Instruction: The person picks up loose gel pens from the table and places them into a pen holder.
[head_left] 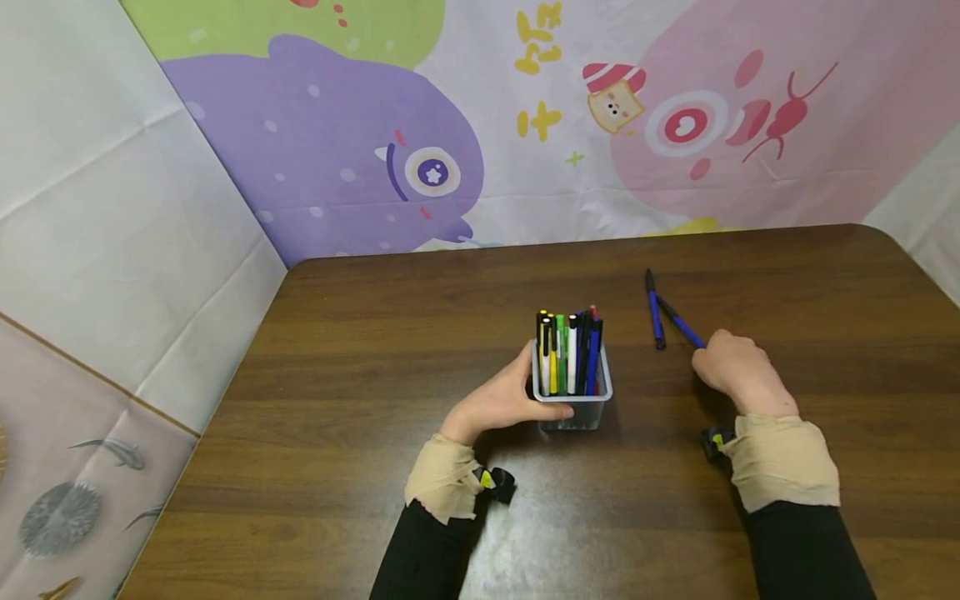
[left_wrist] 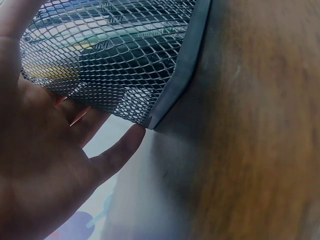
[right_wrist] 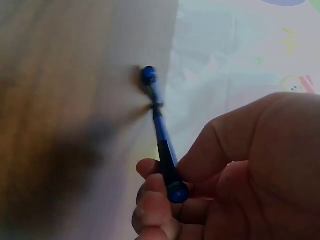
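In the head view a mesh pen holder (head_left: pixel 573 414) stands on the table, filled with upright pens (head_left: pixel 564 354) in yellow, green, white, black and blue. My left hand (head_left: pixel 497 404) grips its left side, thumb across the front; the left wrist view shows the fingers (left_wrist: pixel 117 155) against the dark mesh (left_wrist: pixel 135 55). To the right, my right hand (head_left: pixel 738 371) pinches the near end of a blue pen (head_left: pixel 684 323) with a black tip. A second blue pen (head_left: pixel 655 312) lies just left of it, and the held pen's far end overlaps it. Thumb and fingers close round the pen (right_wrist: pixel 167 150) in the right wrist view.
The brown wooden table (head_left: pixel 337 375) runs back to a wall cloth (head_left: pixel 525 183) printed with cartoon figures. A white panel (head_left: pixel 112 167) stands along the left side. Each wrist carries a small camera on a beige wrap (head_left: pixel 783 462).
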